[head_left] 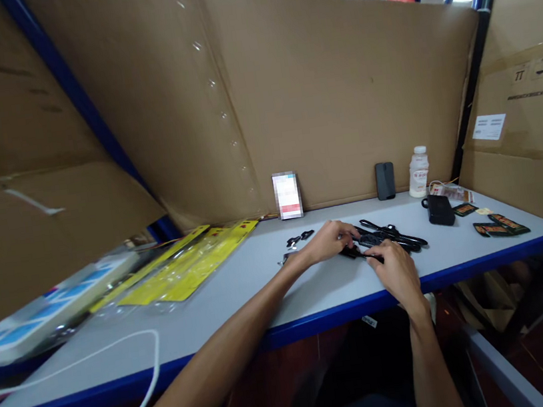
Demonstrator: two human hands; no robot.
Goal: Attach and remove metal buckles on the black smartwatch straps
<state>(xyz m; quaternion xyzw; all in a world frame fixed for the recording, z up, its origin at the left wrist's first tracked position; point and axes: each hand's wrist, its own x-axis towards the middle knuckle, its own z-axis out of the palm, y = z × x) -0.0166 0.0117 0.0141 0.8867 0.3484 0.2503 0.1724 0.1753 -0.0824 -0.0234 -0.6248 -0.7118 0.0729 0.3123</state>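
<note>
On the grey tabletop, a slim black part (353,254) lies between my two hands. My left hand (330,241) has curled fingers that close on its left end. Its other end is pinched by my right hand (394,268), nearer the table's front edge. Just behind them is a loose pile of long black parts (402,237), some with rounded ends; their exact kind is too small to make out. Small black and shiny pieces (300,238) are scattered left of my left hand, partly hidden by the forearm.
Clear blister packs with yellow cards (190,269) lie at left, beside a white-and-blue box (54,311). A phone (287,196), a dark device (385,181) and a bottle (419,172) stand along the cardboard wall. A black case (439,210) and dark packets (501,225) lie right. A white cable (156,354) crosses the front.
</note>
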